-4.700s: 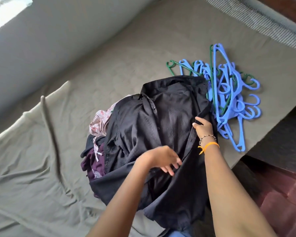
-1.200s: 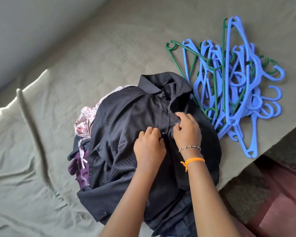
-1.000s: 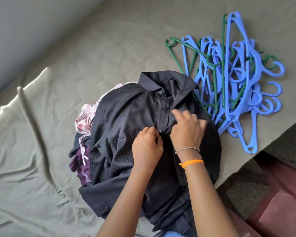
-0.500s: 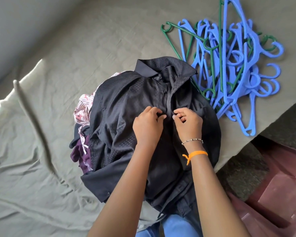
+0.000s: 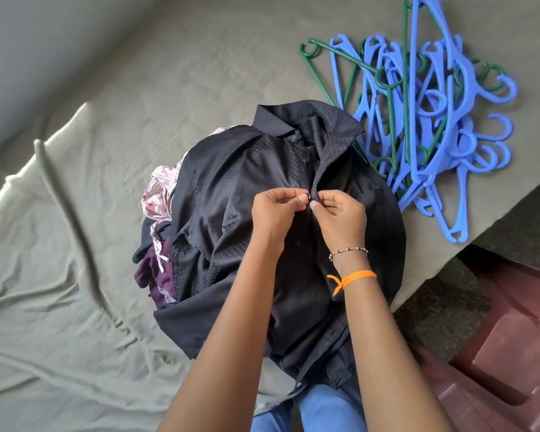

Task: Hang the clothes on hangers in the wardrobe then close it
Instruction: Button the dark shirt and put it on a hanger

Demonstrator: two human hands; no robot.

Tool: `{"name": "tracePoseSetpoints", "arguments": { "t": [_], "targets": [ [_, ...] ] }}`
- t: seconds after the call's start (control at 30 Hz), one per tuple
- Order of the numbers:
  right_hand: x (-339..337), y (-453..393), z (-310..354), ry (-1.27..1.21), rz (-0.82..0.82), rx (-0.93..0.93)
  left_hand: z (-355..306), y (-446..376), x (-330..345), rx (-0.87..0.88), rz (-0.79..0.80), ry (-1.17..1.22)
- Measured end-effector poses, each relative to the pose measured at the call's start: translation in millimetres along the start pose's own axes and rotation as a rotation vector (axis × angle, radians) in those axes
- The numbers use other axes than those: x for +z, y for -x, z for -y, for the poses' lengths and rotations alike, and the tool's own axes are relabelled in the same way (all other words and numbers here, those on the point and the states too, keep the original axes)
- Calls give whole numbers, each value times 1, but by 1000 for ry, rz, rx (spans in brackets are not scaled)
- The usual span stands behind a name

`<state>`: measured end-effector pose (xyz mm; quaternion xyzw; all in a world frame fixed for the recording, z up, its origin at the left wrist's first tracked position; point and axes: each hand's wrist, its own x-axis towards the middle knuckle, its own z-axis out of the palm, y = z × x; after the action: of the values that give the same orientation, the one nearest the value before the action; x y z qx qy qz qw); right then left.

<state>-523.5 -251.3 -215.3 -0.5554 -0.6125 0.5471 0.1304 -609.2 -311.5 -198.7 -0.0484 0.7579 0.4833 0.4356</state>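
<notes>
**Both hands at a button on the black shirt**

Nearest the camera, blue jeans [image 5: 318, 413] show between the two forearms. The right wrist carries an orange thread band [image 5: 353, 278] and a beaded bracelet [image 5: 348, 251]. The left hand [image 5: 275, 213] pinches a small button [image 5: 309, 198] with thumb and fingertips, and the right hand [image 5: 340, 216] pinches the shirt's front edge right beside it. The black shirt [image 5: 231, 188] lies collar away from the person on top of a pile of clothes [image 5: 158, 213], pink print and purple showing at its left. The pile sits on a bed covered with a wrinkled grey-green sheet [image 5: 75, 275]. Beyond, to the right, a tangled heap of blue and green hangers [image 5: 418, 120] lies on the sheet just beside the shirt.
</notes>
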Motion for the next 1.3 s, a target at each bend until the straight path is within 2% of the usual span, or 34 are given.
{"name": "tracePoseSetpoints", "arguments": {
  "t": [0.27, 0.47, 0.7, 1.03, 1.13, 1.23, 1.3],
  "targets": [
    [-7, 0, -4, -28, 9, -35, 2, -1, 5, -15, -24, -2],
    [-10, -6, -6, -78, 72, -22, -2, -2, 2, -29, 59, -13],
    [-1, -6, -4, -20, 52, -58, 0, -5, -2, -89, 100, -5],
    [-1, 1, -6, 63, 26, -111, 10, -5, 5, -53, -33, -51],
    [-2, -3, -4, -4, 94, 32, 14, -1, 6, 12, -21, -33],
    [-7, -8, 1, -351, 224, 319, 13, 5, -1, 82, 24, 30],
    [-13, -7, -6, -301, 213, 323, 13, 13, -6, 162, -36, -82]
  ]
}}
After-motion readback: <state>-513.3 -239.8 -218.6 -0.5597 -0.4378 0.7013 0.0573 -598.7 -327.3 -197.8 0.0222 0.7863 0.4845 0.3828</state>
